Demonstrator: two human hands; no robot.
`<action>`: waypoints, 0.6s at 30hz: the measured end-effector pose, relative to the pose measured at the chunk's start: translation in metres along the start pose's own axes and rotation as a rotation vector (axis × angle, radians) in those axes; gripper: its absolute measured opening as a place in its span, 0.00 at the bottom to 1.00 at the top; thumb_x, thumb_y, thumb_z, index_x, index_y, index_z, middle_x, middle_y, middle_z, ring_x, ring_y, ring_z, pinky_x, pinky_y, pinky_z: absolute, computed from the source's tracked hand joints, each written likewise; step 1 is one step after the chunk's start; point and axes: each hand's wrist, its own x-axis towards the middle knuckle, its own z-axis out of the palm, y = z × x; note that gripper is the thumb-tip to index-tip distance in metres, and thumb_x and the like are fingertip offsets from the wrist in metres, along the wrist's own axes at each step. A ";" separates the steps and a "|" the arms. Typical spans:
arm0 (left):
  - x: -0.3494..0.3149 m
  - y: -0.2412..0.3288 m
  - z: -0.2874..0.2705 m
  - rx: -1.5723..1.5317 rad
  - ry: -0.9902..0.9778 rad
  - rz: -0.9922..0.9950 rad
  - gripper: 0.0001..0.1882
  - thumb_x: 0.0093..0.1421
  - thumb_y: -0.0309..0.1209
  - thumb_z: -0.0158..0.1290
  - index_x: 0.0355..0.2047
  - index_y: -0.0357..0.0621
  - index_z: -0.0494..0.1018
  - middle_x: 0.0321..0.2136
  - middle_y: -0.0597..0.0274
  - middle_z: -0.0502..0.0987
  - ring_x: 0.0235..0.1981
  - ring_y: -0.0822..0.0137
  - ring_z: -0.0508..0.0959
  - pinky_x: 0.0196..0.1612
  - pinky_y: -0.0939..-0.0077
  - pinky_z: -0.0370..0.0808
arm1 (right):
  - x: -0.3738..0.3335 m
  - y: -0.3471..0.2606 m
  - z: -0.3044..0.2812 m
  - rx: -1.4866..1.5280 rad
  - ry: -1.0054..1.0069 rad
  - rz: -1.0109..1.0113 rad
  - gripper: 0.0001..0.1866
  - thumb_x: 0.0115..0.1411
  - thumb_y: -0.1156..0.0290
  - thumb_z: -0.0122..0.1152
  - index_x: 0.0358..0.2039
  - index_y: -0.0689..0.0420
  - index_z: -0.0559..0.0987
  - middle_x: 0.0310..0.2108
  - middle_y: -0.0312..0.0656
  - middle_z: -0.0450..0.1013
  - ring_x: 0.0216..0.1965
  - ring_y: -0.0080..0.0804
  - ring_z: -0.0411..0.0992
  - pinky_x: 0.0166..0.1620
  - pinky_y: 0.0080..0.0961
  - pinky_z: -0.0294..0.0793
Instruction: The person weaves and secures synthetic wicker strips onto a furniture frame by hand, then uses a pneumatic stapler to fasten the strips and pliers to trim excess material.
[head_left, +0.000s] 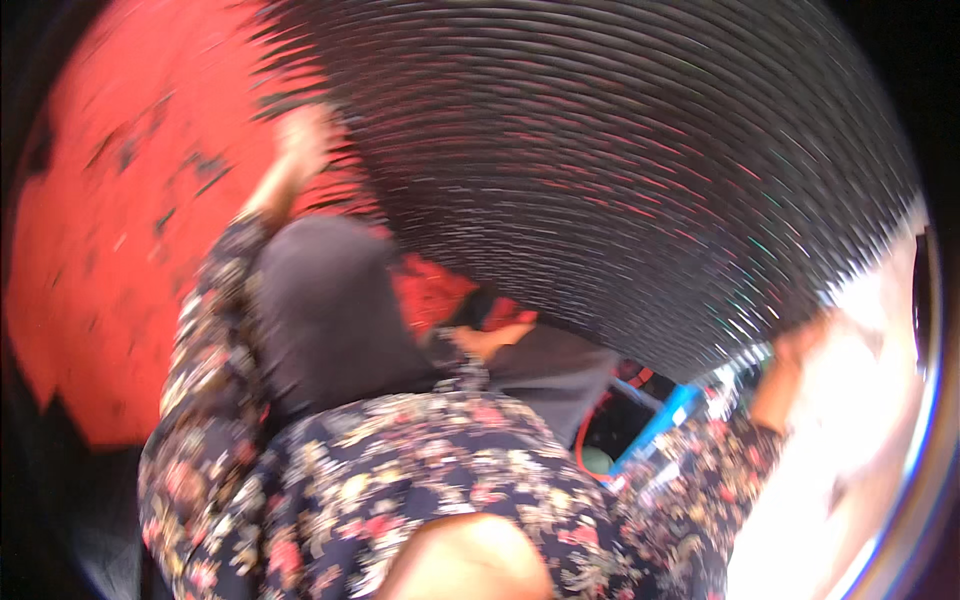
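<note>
A large black ribbed sheet (600,170) fills the upper middle and right, its many ridges smeared by motion. At its left edge my left hand (303,135) is closed, blurred, and appears to grip the edge. My right hand (797,350) is at the sheet's lower right edge, fingers closed against it, partly washed out by bright light. Between the hands the sheet looks bowed and tilted.
A worn red floor (130,230) with dark marks lies to the left. My bent knee (330,300) in dark cloth and a bare foot (490,340) are below the sheet. A blue object (660,430) and an orange-rimmed dark container (582,440) stand at lower right.
</note>
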 end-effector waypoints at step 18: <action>0.123 -0.070 -0.148 1.247 0.287 0.322 0.19 0.58 0.38 0.42 0.33 0.36 0.75 0.33 0.42 0.78 0.36 0.41 0.77 0.38 0.53 0.73 | -0.067 -0.035 0.106 0.225 -0.813 -0.141 0.24 0.68 0.56 0.39 0.54 0.63 0.66 0.48 0.49 0.72 0.45 0.39 0.73 0.50 0.36 0.73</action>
